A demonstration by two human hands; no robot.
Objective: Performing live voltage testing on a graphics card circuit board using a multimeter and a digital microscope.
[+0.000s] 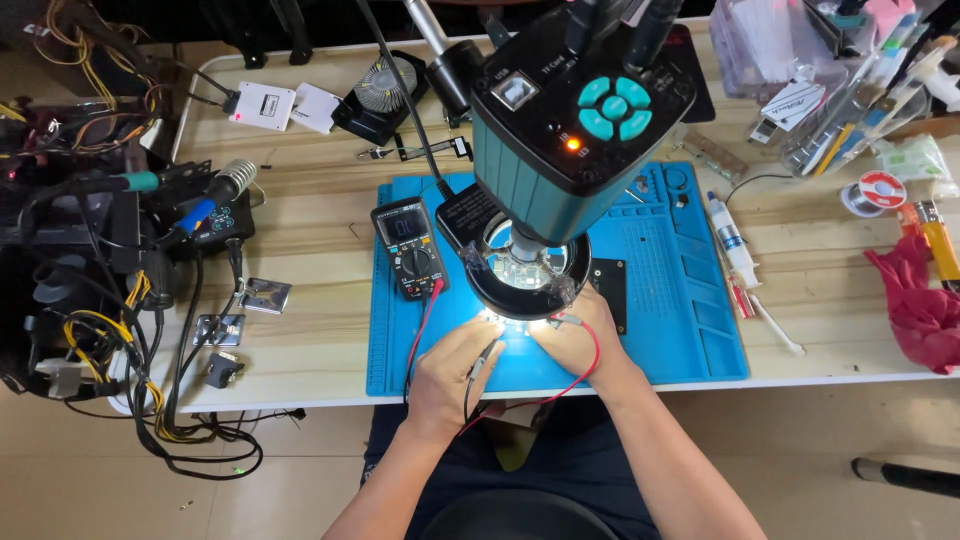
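My left hand [455, 368] rests on the blue work mat [690, 300] and grips a black test probe [482, 362] whose tip points under the lit ring light [528, 290] of the teal microscope [580, 110]. My right hand [575, 338] holds a red-wired probe [566, 320] just right of it, under the same light. What the probe tips touch is hidden by glare and the ring light. A black multimeter [410, 247] with red and black leads lies on the mat, left of the microscope.
A soldering station [215, 215] and tangled cables [90, 330] crowd the left edge. A syringe [733, 245], solder spool [875, 190], red cloth [925, 305] and tool tray [850, 90] lie to the right. A small fan [385, 88] stands at the back.
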